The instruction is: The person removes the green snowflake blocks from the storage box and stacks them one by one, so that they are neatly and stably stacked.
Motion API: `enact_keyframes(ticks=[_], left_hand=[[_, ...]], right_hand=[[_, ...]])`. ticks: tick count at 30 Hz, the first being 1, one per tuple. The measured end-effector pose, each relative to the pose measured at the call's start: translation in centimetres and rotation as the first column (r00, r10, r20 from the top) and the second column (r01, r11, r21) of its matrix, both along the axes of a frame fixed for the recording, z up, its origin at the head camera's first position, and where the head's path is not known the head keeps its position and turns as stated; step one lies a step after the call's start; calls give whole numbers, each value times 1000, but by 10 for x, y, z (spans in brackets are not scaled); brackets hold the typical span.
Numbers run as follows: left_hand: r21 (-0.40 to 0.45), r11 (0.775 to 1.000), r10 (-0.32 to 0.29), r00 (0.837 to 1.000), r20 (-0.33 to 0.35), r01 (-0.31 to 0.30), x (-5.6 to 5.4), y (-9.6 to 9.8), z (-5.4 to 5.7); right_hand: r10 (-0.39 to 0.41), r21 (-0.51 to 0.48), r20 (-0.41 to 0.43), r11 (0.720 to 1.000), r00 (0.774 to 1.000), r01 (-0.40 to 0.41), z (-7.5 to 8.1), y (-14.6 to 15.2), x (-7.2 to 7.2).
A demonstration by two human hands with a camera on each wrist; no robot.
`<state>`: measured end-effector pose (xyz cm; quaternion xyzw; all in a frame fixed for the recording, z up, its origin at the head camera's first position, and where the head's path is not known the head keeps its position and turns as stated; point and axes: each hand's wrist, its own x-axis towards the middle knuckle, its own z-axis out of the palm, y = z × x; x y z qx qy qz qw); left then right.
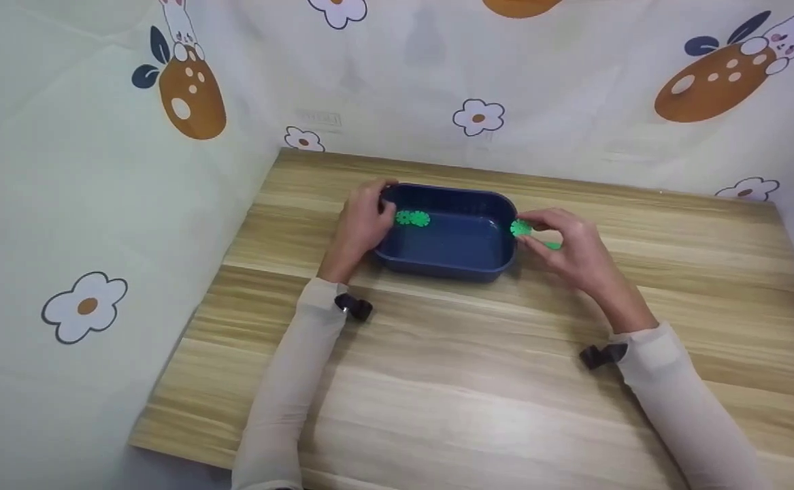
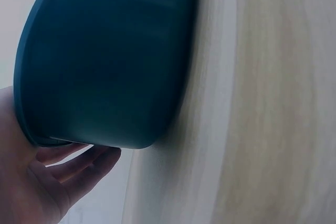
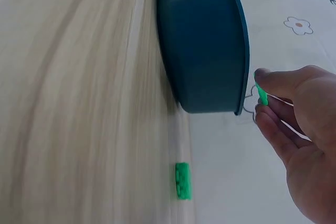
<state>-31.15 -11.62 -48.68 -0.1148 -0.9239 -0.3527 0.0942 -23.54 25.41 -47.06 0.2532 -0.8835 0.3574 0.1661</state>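
A dark blue plastic basin [image 1: 448,267] stands on the wooden table. My left hand [image 1: 364,221] grips its left end, with the thumb over the rim and the fingers along the outer wall in the left wrist view. Two green notched discs [image 1: 413,218] lie inside, near that hand. Between thumb and fingertips, my right hand [image 1: 570,248] pinches another green notched disc [image 1: 520,228] at the basin's right rim; the right wrist view shows this disc edge-on. Beneath the right hand, a further green piece [image 3: 182,181] lies on the table, partly hidden in the head view.
The wooden tabletop [image 1: 437,381] reaches toward the viewer, its left edge running beside a patterned cloth [image 1: 90,224]. Behind the table hangs more cloth [image 1: 397,82] with flowers and rabbits. Black straps with small cameras [image 1: 601,355] sit on both wrists.
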Motion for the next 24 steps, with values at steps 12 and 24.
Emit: enact_keyframes(ticks=[12,24], left_hand=[[-10,1000,20,1000,18,-20,-1,-1,-1],[5,1000,-4,1000,-11,4,0,-1,-1]], right_hand=[[-50,7,80,999,996,50,-4,27,0],[-62,34,262,998,963,55,-16,55,-8]])
